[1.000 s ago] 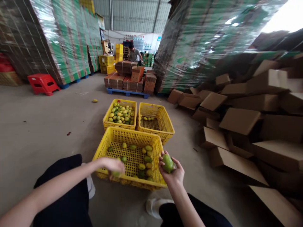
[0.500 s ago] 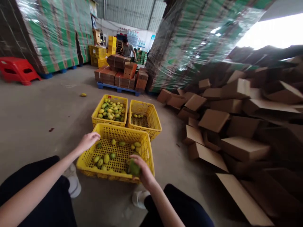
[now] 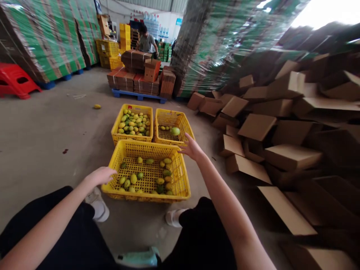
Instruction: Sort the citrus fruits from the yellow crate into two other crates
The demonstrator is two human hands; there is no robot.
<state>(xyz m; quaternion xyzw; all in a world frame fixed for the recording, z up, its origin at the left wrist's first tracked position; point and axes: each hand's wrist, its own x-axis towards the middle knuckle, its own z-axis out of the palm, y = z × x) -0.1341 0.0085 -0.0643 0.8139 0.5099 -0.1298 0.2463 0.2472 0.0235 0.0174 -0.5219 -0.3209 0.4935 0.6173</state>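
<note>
In front of my feet stands a yellow plastic crate (image 3: 146,196) with scattered green-yellow mangoes (image 3: 133,179) on its slotted bottom. At its left rim, my left hand (image 3: 103,175) reaches over with fingers stretched out and nothing in them; whether it touches the rim I cannot tell. My right hand (image 3: 192,147) is stretched forward past the near crate's back right corner, fingers apart. Just beyond its fingertips a larger pale green mango (image 3: 174,131) is over or in the back right crate (image 3: 188,125), apart from the hand. A few small mangoes (image 3: 164,128) lie inside that crate.
Mangoes fill much of the back left crate (image 3: 114,135). One mango (image 3: 97,106) lies on the floor. Cardboard boxes (image 3: 257,127) heap up on the right. Behind are a blue pallet (image 3: 139,96) of flattened cartons, wrapped stacks, a red stool (image 3: 18,80) and a person (image 3: 146,42).
My right hand has moved forward and right from the near crate to the back right crate and let go of the green mango. My left hand stays near the left rim.
</note>
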